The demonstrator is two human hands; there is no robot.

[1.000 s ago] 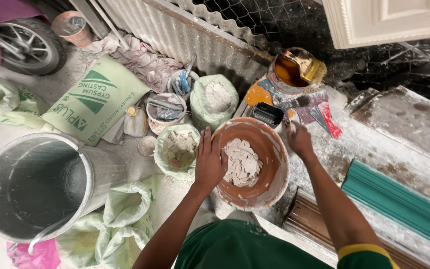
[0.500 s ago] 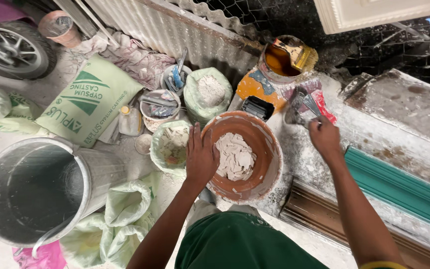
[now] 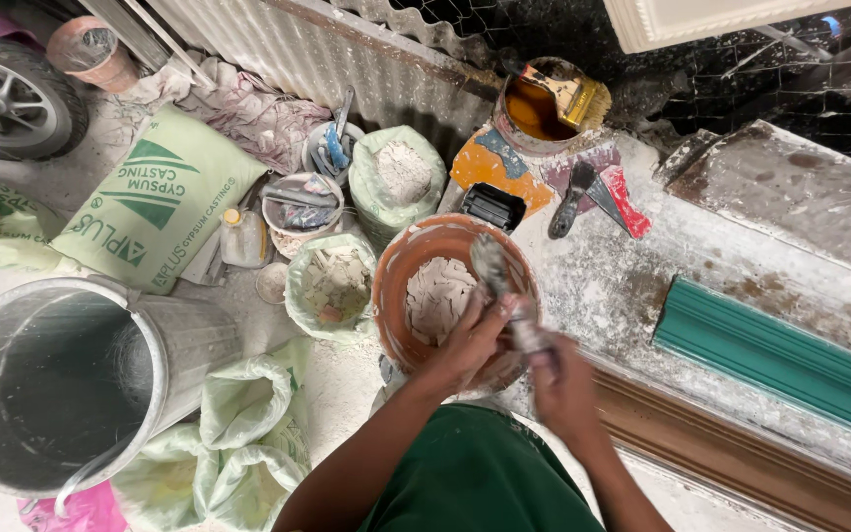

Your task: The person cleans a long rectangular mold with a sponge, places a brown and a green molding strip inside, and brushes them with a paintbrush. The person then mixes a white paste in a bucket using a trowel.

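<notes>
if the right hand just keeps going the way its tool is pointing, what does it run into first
Probably the pale plaster lumps inside the orange bowl. The right hand holds a putty knife angled over the bowl's rim; depth is hard to judge from above.

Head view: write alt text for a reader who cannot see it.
Both hands hold a plaster-caked scraper over an orange bowl of white plaster: left hand on the blade, right hand on the handle. Sacks of powder, a metal bucket and tools surround it.

Left hand (image 3: 465, 340) gripping orange bowl (image 3: 396, 296) rim, right hand (image 3: 558, 379) holding plaster-coated scraper (image 3: 499, 281) over it
</notes>
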